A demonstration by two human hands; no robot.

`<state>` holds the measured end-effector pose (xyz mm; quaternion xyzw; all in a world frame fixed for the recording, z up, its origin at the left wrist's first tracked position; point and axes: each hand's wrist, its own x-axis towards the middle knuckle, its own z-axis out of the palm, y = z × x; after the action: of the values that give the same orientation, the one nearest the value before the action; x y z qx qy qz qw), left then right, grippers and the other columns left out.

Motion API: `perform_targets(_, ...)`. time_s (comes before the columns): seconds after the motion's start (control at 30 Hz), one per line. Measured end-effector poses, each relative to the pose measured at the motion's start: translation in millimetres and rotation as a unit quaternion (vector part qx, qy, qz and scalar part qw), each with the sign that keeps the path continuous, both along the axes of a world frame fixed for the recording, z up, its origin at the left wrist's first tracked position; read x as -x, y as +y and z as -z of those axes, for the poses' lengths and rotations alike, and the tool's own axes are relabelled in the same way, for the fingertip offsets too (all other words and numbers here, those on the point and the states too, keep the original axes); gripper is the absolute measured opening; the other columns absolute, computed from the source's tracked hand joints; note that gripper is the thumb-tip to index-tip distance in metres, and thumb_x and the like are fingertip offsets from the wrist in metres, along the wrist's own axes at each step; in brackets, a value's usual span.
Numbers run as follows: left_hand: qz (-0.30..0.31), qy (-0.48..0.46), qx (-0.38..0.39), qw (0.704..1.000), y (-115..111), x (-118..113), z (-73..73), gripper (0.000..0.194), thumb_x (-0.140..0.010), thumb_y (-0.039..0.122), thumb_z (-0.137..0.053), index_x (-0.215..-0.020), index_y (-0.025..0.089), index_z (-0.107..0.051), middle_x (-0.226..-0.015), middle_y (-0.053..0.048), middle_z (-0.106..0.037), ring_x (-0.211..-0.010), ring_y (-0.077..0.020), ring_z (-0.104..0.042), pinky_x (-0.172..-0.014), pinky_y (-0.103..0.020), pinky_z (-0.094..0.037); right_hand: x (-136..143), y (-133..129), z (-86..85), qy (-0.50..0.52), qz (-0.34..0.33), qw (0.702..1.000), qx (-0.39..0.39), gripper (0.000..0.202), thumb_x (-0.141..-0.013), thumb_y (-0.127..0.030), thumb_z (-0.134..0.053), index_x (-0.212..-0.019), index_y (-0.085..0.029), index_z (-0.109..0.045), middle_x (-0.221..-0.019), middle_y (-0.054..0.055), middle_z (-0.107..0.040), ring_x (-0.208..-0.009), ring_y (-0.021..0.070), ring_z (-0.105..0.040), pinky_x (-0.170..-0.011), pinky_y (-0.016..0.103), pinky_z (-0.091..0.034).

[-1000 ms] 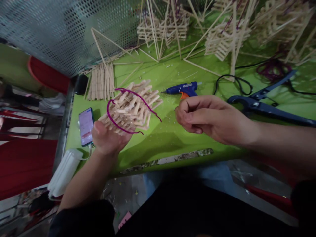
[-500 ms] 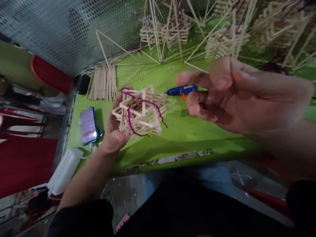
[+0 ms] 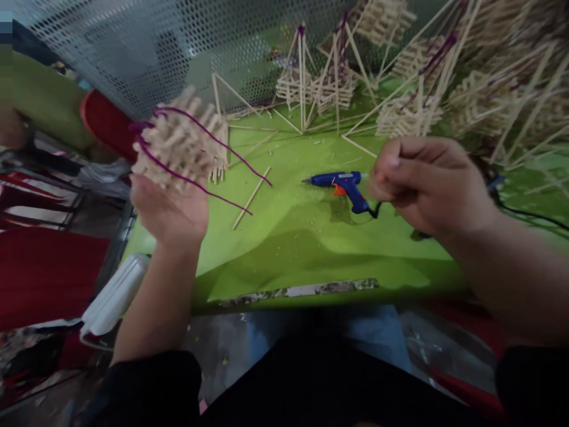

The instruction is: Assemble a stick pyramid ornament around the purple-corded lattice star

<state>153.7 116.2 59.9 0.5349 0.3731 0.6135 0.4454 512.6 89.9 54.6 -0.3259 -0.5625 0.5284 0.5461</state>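
Note:
My left hand holds up a woven-looking stick structure at the left, its outline blurred. Purple strings hang from it towards the right. My right hand is closed at the right, fingers curled in; whatever they pinch, if anything, is too small to make out. Just left of those fingers a blue glue gun with an orange trigger lies on the green table. A single stick lies between the structure and the glue gun.
Several finished-looking stick structures with purple strings stand along the back and right. A metal mesh panel rises behind the table. A white roll-like object is at the left edge. A black cable runs off right.
My left hand has raised the structure up and left, turning it over. My right hand has gone from spread to closed. A single stick now shows on the table.

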Motion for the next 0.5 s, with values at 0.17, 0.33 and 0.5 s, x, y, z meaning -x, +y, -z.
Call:
perform_targets(0.17, -0.112, -0.051, -0.092, 0.988, 6.1, 12.5, -17.1, 0.052, -0.122, 0.051, -0.032, -0.156, 0.031, -0.065, -0.168, 0.008, -0.067, -0.182, -0.0265, -0.025, -0.139, -0.048, -0.038, 14.4, -1.7, 17.0, -0.222, 0.084, 0.954, -0.181, 0.055, -0.114, -0.058, -0.067, -0.07, -0.025, -0.065, -0.07, 0.001, -0.059, -0.069, 0.0195, -0.055, -0.069, 0.038, -0.041)
perform_targets(0.33, -0.124, -0.113, -0.136, 0.976, 12.8, 30.6, -22.8, 0.058, -0.121, 0.049, -0.04, -0.177, 0.033, -0.037, -0.181, 0.008, -0.053, -0.185, -0.0225, -0.002, -0.141, -0.049, -0.028, 41.0, 1.2, 39.7, -0.288, 0.087, 0.941, -0.154, 0.034, -0.106, -0.058, -0.076, -0.098, -0.024, -0.074, -0.084, 0.002, -0.07, -0.07, 0.0192, -0.062, -0.067, 0.036, -0.05)
perform_targets(0.5, -0.079, -0.113, -0.024, 0.99, 24.4, 63.9, -29.3, 0.083, -0.116, 0.076, -0.017, -0.18, 0.025, -0.034, -0.185, 0.003, -0.045, -0.181, -0.0249, 0.025, -0.141, -0.058, -0.011, 88.1, 42.6, 14.5, -0.405, 0.058, 0.907, -0.098, 0.032, -0.102, -0.049, -0.078, -0.086, -0.022, -0.072, -0.074, 0.001, -0.069, -0.067, 0.0183, -0.058, -0.066, 0.035, -0.044)
